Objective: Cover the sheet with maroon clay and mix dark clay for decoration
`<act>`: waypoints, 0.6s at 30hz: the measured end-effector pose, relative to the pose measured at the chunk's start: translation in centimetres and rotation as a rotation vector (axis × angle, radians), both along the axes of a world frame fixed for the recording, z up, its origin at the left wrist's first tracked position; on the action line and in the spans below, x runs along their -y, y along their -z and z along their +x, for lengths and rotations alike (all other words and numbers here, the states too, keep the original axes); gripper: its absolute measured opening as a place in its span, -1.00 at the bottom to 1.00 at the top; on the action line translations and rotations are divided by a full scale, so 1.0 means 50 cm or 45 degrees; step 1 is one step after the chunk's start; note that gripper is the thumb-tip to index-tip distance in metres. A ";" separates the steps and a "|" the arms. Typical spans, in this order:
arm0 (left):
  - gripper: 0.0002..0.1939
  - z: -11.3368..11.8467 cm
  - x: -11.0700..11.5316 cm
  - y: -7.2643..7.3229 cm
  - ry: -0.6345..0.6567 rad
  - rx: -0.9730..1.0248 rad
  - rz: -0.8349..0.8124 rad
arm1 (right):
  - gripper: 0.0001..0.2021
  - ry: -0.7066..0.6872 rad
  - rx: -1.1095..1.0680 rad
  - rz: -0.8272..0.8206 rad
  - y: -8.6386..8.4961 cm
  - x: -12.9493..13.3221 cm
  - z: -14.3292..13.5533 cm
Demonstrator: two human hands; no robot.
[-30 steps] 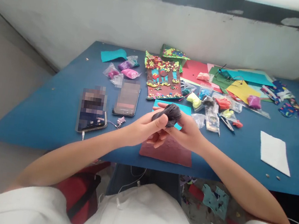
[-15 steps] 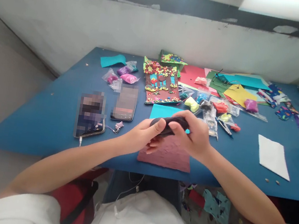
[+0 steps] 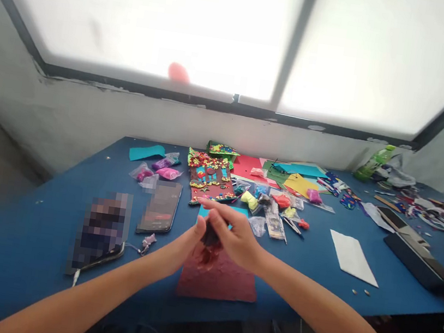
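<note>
A dark lump of soft modelling clay (image 3: 210, 235) is pressed between my two palms. My left hand (image 3: 183, 246) supports it from the left, its thumb up and its other fingers mostly hidden. My right hand (image 3: 236, 238) lies over the lump from the right, fingers reaching forward past it. Both hands hover over a card (image 3: 218, 284) coated in reddish-brown clay, with a light-blue strip at its far end. Behind them a decorated clay picture (image 3: 210, 180) with several colourful bits lies on the blue table.
To the left lie two phones, one dark (image 3: 160, 207) and one plugged into a cable (image 3: 101, 232). Bags of coloured clay (image 3: 256, 201), tweezers (image 3: 293, 226) and coloured paper (image 3: 246, 167) spread behind. At right are a folded white paper (image 3: 353, 257) and a green bottle (image 3: 374, 163).
My view has tilted up, showing more window. The dark clay, earlier stretched between my fingers, is now enclosed between my palms, with my right hand turned over it.
</note>
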State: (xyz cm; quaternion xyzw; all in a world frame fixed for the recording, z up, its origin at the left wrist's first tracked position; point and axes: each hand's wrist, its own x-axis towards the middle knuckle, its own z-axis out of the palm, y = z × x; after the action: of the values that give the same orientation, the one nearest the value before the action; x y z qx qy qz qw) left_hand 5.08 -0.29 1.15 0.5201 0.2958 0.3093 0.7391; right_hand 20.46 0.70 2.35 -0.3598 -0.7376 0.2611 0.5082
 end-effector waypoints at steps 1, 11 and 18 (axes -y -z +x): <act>-0.17 0.000 0.002 0.003 -0.001 -0.024 0.025 | -0.57 -0.052 0.051 -0.057 0.000 0.007 -0.022; -0.30 -0.002 -0.015 -0.011 -0.147 -0.191 0.161 | -0.55 0.274 0.052 -0.012 -0.008 -0.049 -0.037; -0.41 -0.025 -0.023 -0.031 -0.231 -0.184 0.155 | -0.42 0.515 -0.317 -0.136 -0.041 -0.119 0.070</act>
State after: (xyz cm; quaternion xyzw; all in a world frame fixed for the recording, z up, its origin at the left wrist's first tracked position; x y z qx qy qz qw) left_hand 3.83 0.86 2.69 0.5561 0.3748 0.3538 0.6520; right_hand 23.95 6.68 4.41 -0.4916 -0.5674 0.2349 0.6174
